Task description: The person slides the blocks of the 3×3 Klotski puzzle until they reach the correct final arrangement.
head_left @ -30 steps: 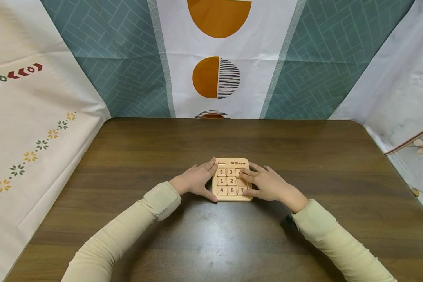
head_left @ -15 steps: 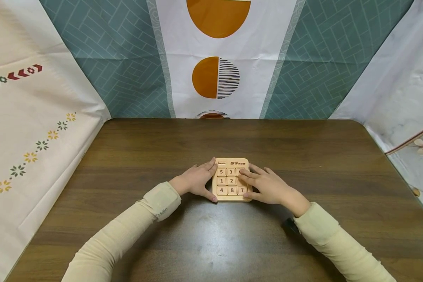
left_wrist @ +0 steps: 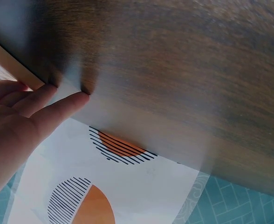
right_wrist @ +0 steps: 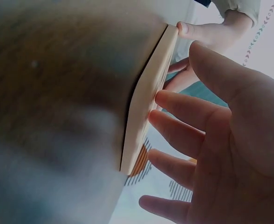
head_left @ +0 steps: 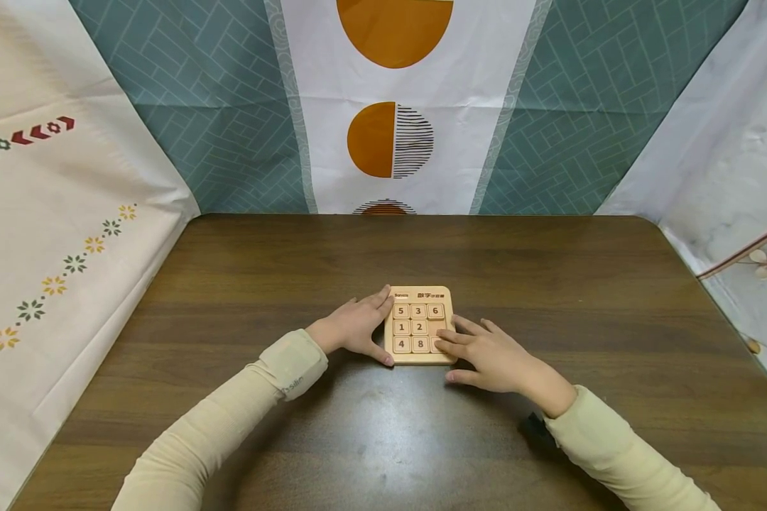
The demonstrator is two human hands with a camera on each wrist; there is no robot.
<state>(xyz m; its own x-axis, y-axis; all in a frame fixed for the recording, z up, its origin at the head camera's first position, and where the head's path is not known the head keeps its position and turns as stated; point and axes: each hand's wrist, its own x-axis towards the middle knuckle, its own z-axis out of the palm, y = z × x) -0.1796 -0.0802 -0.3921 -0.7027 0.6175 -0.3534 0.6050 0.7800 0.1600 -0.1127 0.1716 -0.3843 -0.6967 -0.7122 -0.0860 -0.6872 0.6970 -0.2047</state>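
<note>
A wooden sliding number puzzle (head_left: 415,360) lies flat on the table. Its tiles show 5, 3, 6 on top, then 1 and 2 with a gap at the right, then 4 and 8. My left hand (head_left: 359,328) braces the puzzle's left edge, thumb at the near corner and extended fingers toward the far corner. On the right, my right hand (head_left: 495,360) reaches over the edge, its fingertips at the gap and on the bottom right tile, whose number is hidden. The right thumb is off the board. The right wrist view shows that hand's fingers (right_wrist: 183,112) spread, nearly straight.
The brown wooden table (head_left: 383,440) extends around the puzzle. Behind it hangs a patterned cloth (head_left: 415,142), with a pale flower-trimmed cloth (head_left: 70,298) at the left and a white one (head_left: 735,163) at the right.
My right hand has drawn nearer along the puzzle's right side, its fingertips leaving the 6 tile for the bottom right tile. Its thumb has come off the board. The left hand stays put.
</note>
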